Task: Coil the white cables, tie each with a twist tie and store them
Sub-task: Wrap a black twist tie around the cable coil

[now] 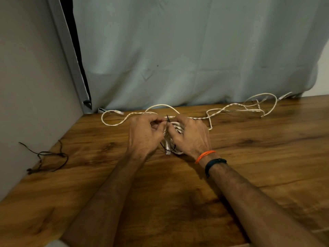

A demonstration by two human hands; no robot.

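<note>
Two bare forearms are seen reaching in from the bottom edge over a wood-grain tabletop (249, 157), the right wrist ringed by an orange thread band (204, 155) and a dark band (214, 164) just behind it. Both hands are brought together near the middle of the head view, over a small coil of white cable (175, 128) that rests on the tabletop between them. The left hand (145, 134) is shown with its fingers curled, its thumb and fingertips pinching one end of a dark twist tie (167, 118) at the far side of the coil. The right hand (190, 135) is likewise curled, its fingertips closed on the same tie from the other side, while its palm covers part of the coil. A cable plug (168, 148) is seen sticking out of the near side of the coil, crossed by another dark strand, which cannot be identified with certainty. Beyond the hands, loose white cables (231, 108) are spread uncoiled across the far part of the tabletop, some lengths twisted together, with plugs lying at the left and right ends. A few spare dark ties (48, 157) are left in a tangle near the left edge, against a grey wall panel (26, 86). A pale curtain (195, 50) is hung behind the tabletop.
</note>
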